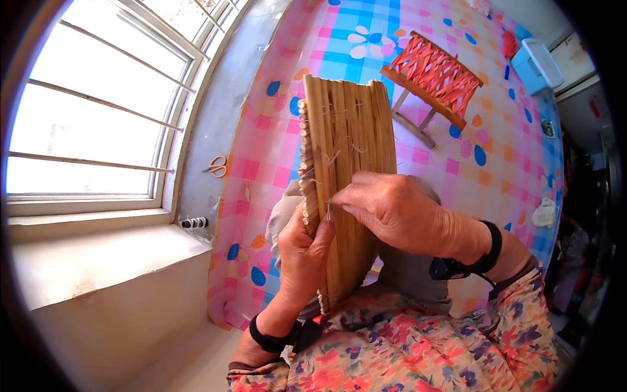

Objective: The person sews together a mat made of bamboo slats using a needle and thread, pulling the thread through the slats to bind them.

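A thick panel of straw-coloured stalks (353, 130), laid side by side, stands tilted across my lap. Short thread ends stick out of its face, and round cut or rolled ends line its left edge. My left hand (304, 255) is closed round that left edge, thumb on the face. Against the face, close to the left thumb, the fingers of my right hand (392, 209) are pinched together. A thin pale strand or needle shows at their tips, too small to tell which. Dark bands circle both wrists.
Orange-handled scissors (217, 167) and a black-and-white spool (194, 223) lie on the grey ledge by the barred window at left. Ahead on the checked floral sheet (320, 39) stands a wooden stool with red woven straps (437, 78). A light-blue box (537, 65) and white cloth (543, 212) are at right.
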The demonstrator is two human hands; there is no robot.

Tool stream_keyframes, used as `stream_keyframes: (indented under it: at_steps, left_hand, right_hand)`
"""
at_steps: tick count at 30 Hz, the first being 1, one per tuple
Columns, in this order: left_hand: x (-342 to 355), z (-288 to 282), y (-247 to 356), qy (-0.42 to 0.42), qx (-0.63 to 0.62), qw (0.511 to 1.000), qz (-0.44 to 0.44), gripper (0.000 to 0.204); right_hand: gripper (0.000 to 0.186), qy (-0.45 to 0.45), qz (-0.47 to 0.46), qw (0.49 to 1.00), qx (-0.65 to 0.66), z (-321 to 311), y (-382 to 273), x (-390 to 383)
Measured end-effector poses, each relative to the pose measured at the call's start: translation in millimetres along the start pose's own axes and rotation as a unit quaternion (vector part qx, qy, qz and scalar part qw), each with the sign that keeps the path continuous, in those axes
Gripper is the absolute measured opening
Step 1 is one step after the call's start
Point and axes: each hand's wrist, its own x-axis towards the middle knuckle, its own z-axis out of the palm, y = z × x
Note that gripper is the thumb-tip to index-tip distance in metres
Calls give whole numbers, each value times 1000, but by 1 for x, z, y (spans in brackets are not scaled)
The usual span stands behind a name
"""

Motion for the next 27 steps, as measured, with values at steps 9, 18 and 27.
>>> stream_keyframes:
  at_steps: [9, 18, 27]
  left_hand:
    - [-22, 40, 8, -98, 1, 988, 121, 47]
    - [-33, 42, -4, -188, -119, 972, 77, 68]
    - [-26, 25, -13, -188, -137, 966, 110, 70]
  right_hand:
    - [16, 30, 98, 993, -51, -35, -31, -63]
    - [17, 17, 318, 948, 13, -46, -56, -82]
    - [17, -33, 319, 946, -35, -45, -57, -69]
